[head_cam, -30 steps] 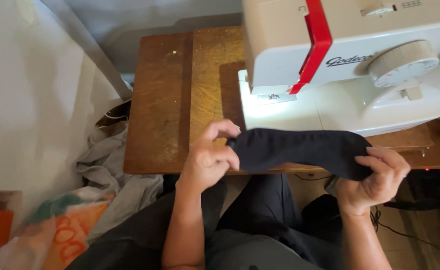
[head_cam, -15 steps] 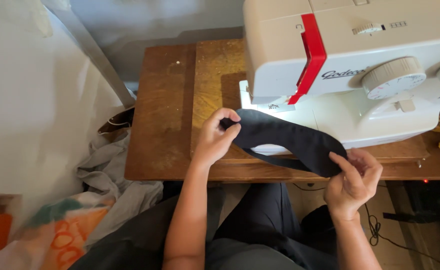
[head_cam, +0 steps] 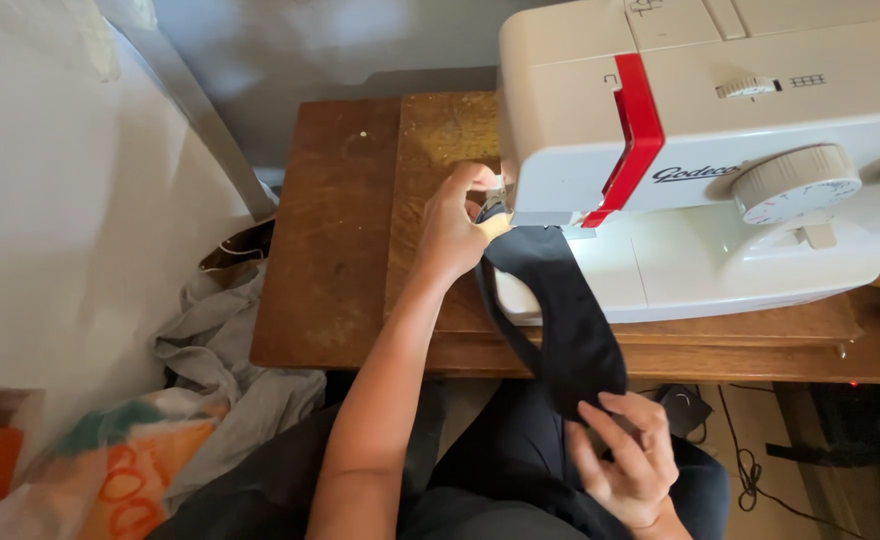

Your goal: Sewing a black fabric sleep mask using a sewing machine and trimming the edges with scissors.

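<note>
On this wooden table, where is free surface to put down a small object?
The table is bare on its left part, between its left edge and the left hand. A narrow strip also lies free along the front edge, below the sewing machine. Crowded: the machine's left end, where the hand and the black fabric strip meet.

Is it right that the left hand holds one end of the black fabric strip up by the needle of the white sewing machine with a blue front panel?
Not quite: the head view shows the white sewing machine has a red front panel, not blue. The left hand does hold the black fabric strip by the needle.
</note>
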